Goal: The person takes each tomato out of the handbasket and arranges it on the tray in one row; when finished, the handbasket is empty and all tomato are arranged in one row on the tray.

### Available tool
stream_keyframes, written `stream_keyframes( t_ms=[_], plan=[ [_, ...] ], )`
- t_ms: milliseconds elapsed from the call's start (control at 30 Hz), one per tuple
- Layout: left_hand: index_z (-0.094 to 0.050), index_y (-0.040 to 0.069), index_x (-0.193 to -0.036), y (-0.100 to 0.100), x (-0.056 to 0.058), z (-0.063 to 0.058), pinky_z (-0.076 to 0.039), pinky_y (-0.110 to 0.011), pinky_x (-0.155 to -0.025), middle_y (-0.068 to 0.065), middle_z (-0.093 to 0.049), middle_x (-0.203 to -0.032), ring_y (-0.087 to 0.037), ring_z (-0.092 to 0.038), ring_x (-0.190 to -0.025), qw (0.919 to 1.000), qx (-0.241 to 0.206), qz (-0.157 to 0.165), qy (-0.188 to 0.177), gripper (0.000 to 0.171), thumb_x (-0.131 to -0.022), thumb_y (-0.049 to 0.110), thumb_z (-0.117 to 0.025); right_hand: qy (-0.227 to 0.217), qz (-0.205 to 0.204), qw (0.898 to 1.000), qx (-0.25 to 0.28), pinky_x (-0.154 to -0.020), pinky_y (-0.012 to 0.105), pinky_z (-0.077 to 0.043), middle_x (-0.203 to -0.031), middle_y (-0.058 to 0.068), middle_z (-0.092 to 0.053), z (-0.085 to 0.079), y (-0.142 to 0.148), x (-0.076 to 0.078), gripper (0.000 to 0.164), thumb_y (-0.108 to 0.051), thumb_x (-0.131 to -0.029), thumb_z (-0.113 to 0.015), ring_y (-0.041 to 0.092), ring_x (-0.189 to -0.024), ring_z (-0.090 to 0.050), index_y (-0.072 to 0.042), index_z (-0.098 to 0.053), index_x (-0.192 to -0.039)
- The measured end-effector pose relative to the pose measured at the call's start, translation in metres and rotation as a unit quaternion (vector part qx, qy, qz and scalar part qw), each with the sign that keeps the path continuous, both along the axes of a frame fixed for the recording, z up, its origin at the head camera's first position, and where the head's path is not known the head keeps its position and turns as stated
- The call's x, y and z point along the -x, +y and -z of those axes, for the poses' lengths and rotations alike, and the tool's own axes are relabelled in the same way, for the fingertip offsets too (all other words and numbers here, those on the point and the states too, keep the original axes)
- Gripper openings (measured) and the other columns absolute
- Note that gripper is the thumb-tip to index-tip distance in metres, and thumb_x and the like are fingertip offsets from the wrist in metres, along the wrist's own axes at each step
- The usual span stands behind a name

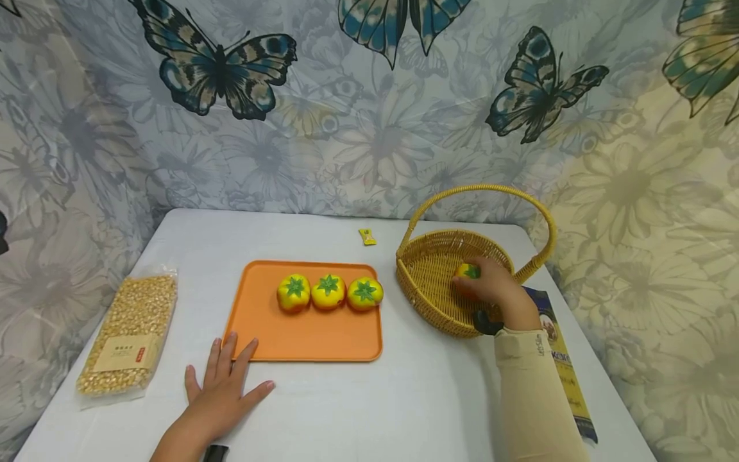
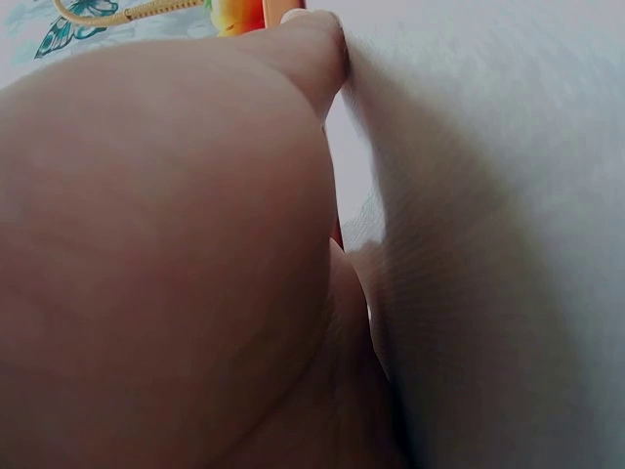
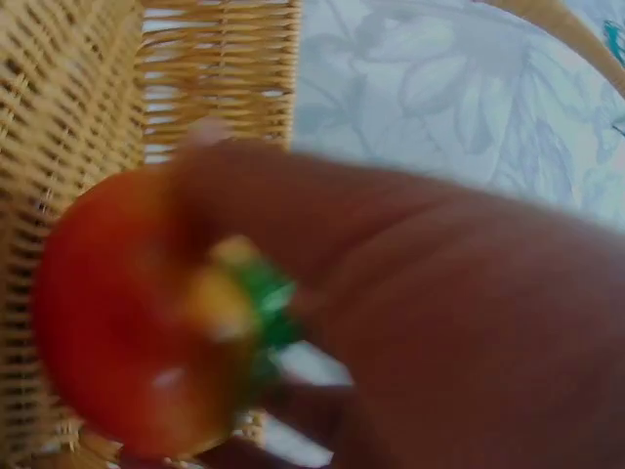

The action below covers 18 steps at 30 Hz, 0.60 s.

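My right hand (image 1: pixel 491 282) reaches into a woven wicker basket (image 1: pixel 418 273) and grips a red-and-yellow tomato (image 3: pixel 107 313) with a green leafy top. The thumb and fingers close around that tomato in the right wrist view, with the basket's weave behind it. Three similar tomatoes, a left one (image 1: pixel 293 293), a middle one (image 1: pixel 328 292) and a right one (image 1: pixel 365 294), sit in a row on the orange tray (image 1: pixel 312 337). My left hand (image 1: pixel 222 388) lies spread on the white table, fingertips at the tray's near left corner. It holds nothing.
A clear bag of yellow kernels (image 1: pixel 129 333) lies at the left of the table. Behind the tray is a small yellow wrapped packet (image 1: pixel 367 237). A printed blue-and-yellow packet (image 1: pixel 568 378) lies partly under my right forearm. The basket's tall handle (image 1: pixel 485 188) arches over it.
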<state>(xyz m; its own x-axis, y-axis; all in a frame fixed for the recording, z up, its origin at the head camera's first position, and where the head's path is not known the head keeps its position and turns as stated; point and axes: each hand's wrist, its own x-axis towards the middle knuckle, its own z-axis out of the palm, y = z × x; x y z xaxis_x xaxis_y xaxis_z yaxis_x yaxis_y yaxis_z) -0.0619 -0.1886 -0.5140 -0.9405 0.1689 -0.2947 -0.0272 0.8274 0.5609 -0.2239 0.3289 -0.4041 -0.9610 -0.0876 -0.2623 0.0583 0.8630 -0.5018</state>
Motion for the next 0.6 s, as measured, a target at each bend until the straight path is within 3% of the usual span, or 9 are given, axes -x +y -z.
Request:
stream_keyframes(
  t_ms=[267, 400, 600],
  plan=[
    [-0.024, 0.014, -0.169, 0.000, 0.000, 0.000, 0.029, -0.079, -0.101, -0.026, 0.013, -0.174, -0.048, 0.023, -0.156, 1.0000, 0.005, -0.002, 0.007, 0.101, -0.096, 0.077, -0.056, 0.051, -0.003, 0.999, 0.003, -0.080, 0.047, -0.055, -0.154, 0.030, -0.044, -0.022, -0.011, -0.002, 0.076, -0.043, -0.105, -0.067, 0.040, -0.111, -0.058, 0.000, -0.040, -0.161],
    [-0.024, 0.014, -0.169, 0.000, 0.001, 0.001, 0.029, -0.079, -0.102, -0.025, 0.012, -0.174, -0.048, 0.021, -0.156, 0.9999, 0.004, -0.003, 0.010, 0.101, -0.096, 0.077, -0.056, 0.076, -0.009, 0.997, 0.000, -0.082, 0.049, -0.056, -0.158, 0.030, -0.040, -0.036, -0.021, -0.008, 0.078, -0.048, -0.104, -0.065, 0.041, -0.114, -0.056, -0.002, -0.041, -0.161],
    [-0.024, 0.014, -0.169, 0.001, 0.001, 0.002, 0.028, -0.080, -0.102, -0.025, 0.012, -0.174, -0.048, 0.021, -0.156, 0.9999, 0.002, -0.004, 0.009, 0.101, -0.096, 0.076, -0.057, 0.118, -0.044, 0.992, 0.008, -0.084, 0.049, -0.056, -0.152, 0.026, -0.048, -0.055, -0.049, -0.016, 0.071, -0.044, -0.104, -0.067, 0.040, -0.115, -0.057, -0.002, -0.046, -0.158]
  ],
)
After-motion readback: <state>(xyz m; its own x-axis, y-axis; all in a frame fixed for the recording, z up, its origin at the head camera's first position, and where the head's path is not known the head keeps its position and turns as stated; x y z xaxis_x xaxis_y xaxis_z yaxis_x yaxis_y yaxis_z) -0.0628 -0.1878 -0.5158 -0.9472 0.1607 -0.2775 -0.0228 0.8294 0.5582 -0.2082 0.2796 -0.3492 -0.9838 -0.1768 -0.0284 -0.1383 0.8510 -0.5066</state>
